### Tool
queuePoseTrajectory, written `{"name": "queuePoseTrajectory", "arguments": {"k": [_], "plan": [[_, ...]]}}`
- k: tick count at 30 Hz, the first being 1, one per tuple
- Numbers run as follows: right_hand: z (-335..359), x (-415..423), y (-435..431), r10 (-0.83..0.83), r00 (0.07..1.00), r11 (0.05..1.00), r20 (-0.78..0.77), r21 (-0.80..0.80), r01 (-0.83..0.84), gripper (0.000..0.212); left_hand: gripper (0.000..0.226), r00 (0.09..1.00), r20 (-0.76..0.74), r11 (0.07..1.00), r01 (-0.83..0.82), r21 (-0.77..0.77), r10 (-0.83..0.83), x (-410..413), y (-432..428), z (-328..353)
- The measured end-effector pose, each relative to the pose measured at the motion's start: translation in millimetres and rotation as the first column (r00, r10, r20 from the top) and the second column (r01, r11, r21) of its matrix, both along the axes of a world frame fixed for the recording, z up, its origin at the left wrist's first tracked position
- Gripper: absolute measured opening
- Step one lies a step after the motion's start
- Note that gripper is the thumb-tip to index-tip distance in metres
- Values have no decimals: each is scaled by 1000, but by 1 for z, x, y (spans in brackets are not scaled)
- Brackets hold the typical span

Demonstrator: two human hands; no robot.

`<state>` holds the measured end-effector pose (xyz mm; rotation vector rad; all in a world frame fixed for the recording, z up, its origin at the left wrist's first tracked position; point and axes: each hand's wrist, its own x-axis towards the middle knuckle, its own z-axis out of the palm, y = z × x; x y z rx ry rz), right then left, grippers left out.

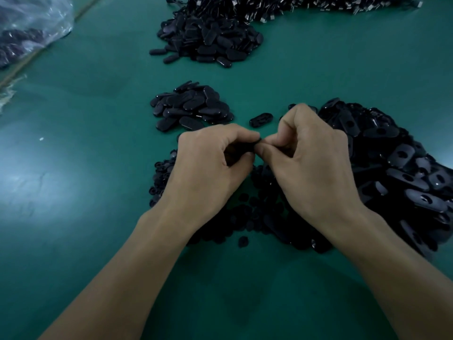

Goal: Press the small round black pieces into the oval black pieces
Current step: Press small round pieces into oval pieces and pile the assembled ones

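Over a green table [85,168], a left hand [210,163] and a right hand [311,163] pinch one black piece [253,146] between their fingertips. Small round pieces [247,207] lie scattered beneath them. Holed oval pieces [397,168] are heaped to the right, and a smaller oval pile [191,106] sits just beyond.

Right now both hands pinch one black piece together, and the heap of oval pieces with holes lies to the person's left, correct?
Not quite. In the head view the heap of oval pieces with holes lies to the person's right, beside the right hand. The left hand and right hand do pinch one black piece together.
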<state>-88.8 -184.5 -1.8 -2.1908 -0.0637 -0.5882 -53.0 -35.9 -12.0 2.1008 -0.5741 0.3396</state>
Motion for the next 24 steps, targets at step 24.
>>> {"name": "queuePoseTrajectory", "arguments": {"k": [24], "plan": [[-1, 12, -18, 258, 964, 931, -59, 283, -232, 16, 25, 930, -321, 911, 36, -410, -181, 7, 6, 9]]}}
